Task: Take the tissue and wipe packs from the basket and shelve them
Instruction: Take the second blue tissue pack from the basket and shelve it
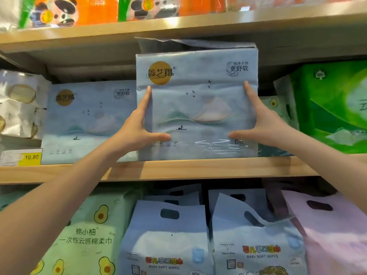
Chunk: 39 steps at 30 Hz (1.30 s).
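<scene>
A pale blue tissue pack [196, 92] with a gold round logo and a boat scene stands upright on the middle wooden shelf [198, 169]. My left hand [139, 126] presses on its left side and my right hand [258, 124] on its right side, thumbs across the front. A matching blue tissue pack [89, 120] stands further back to its left. The basket is out of view.
White packs [19, 104] and a yellow price tag [29, 157] sit at left, a green tissue pack [333, 104] at right. Below are an avocado-print green pack [85, 235], two blue baby wipe packs [166, 241], and a pink pack [333, 231]. Panda-print packs [65, 10] fill the top shelf.
</scene>
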### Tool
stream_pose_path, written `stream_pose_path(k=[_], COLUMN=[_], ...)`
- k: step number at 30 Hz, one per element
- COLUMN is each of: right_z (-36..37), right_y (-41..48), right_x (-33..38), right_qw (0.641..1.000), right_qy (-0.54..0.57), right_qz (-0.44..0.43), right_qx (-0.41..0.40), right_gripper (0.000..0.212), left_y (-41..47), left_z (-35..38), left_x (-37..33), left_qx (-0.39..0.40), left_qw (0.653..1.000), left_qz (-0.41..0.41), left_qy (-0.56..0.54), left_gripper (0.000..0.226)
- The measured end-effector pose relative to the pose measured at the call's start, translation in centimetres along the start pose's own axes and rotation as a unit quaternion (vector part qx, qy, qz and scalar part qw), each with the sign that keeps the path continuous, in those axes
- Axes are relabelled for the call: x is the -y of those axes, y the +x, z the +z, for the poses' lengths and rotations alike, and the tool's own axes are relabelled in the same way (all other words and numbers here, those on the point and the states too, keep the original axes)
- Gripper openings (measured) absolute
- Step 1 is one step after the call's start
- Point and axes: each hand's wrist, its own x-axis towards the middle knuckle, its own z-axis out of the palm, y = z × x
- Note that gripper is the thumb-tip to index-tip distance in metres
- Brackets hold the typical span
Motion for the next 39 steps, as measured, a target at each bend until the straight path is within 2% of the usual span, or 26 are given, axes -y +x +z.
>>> stream_pose_path(k=[5,11,20,39], right_z=[-0.6,-0.9,0.0,1.9], right_y=[1.0,2.1,3.5,6.5], right_x=[-0.1,-0.4,-0.8,-2.1], right_qw=[0.998,0.991,0.963,0.92], right_qy=[-0.027,-0.077,-0.199,-0.294], right_qz=[0.027,0.059,0.099,0.143], right_qx=[0.049,0.092,0.15,0.218], right_gripper=[0.121,0.126,0.122,0.114], left_y=[1.0,1.8,3.3,5.2], left_z=[-0.3,-0.4,0.5,2.5], left_x=[0.1,-0.3,0.1,1.6], left_qx=[0.031,0.045,0.083,0.111], left_qw=[0.998,0.99,0.966,0.941], left_qz=[-0.045,-0.077,-0.129,-0.194], left_qy=[0.022,0.11,0.208,0.253], left_gripper=[0.118,0.121,0.124,0.121])
